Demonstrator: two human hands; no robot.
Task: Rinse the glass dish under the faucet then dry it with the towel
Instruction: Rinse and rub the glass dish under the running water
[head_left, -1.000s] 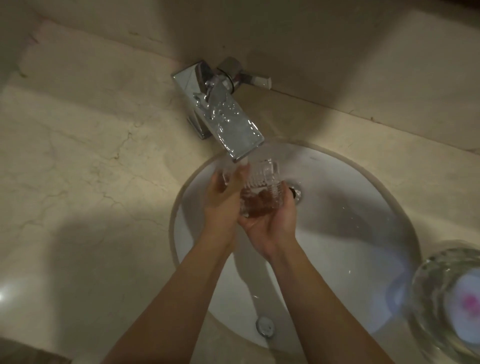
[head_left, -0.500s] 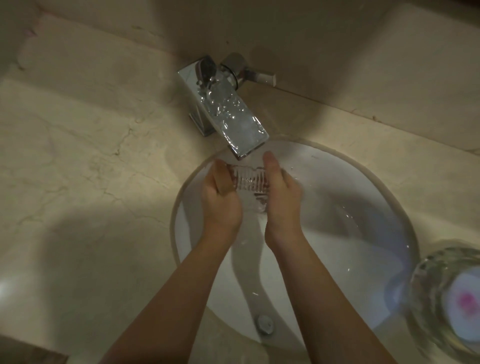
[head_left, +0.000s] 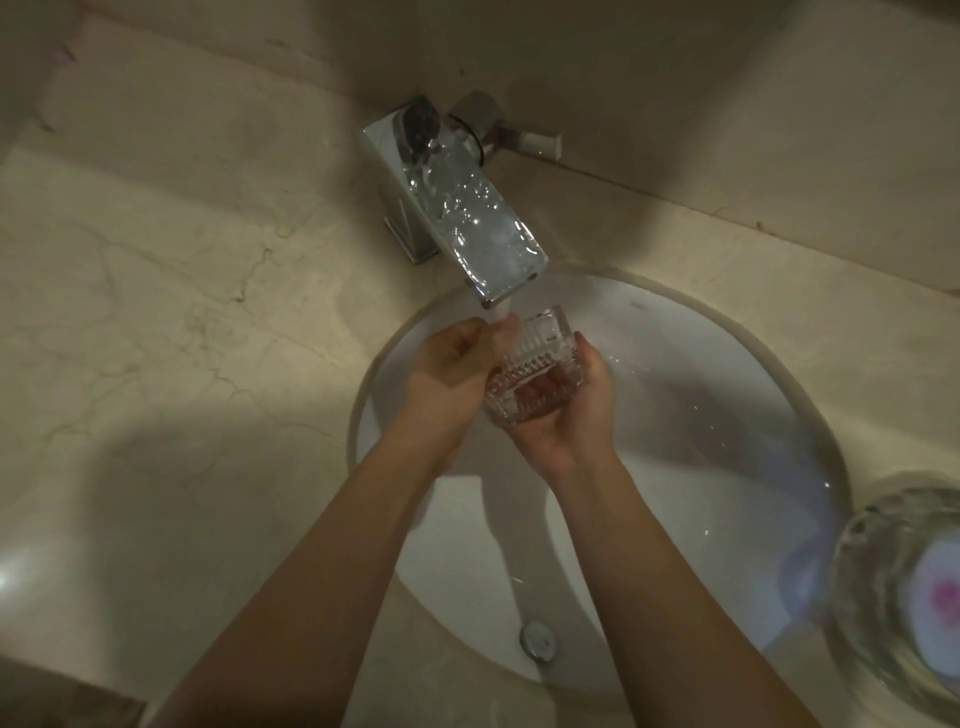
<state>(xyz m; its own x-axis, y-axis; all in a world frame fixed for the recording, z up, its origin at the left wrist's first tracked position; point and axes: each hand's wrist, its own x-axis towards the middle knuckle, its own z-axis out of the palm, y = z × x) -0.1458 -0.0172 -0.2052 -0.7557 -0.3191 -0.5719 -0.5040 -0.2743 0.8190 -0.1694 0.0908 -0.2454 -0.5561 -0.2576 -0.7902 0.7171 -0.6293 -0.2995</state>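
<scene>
A small square cut-glass dish (head_left: 537, 358) is held over the white sink basin (head_left: 727, 467), just below the spout of the chrome faucet (head_left: 467, 218). Water runs from the spout onto the dish's left rim. My right hand (head_left: 571, 415) cups the dish from underneath, palm up, and its fingers show through the glass. My left hand (head_left: 452, 374) grips the dish's left side, fingers curled at the rim under the stream. No towel is in view.
The basin is set in a beige marble counter (head_left: 156, 364). A round glass bowl (head_left: 904, 587) with something white and pink inside stands at the right edge. An overflow fitting (head_left: 539, 640) sits on the basin's near wall. The faucet lever (head_left: 519, 136) points right.
The dish has been turned from a narrow edge-on hold between both hands to lying in my right palm. My left hand has shifted to its left rim under the stream.
</scene>
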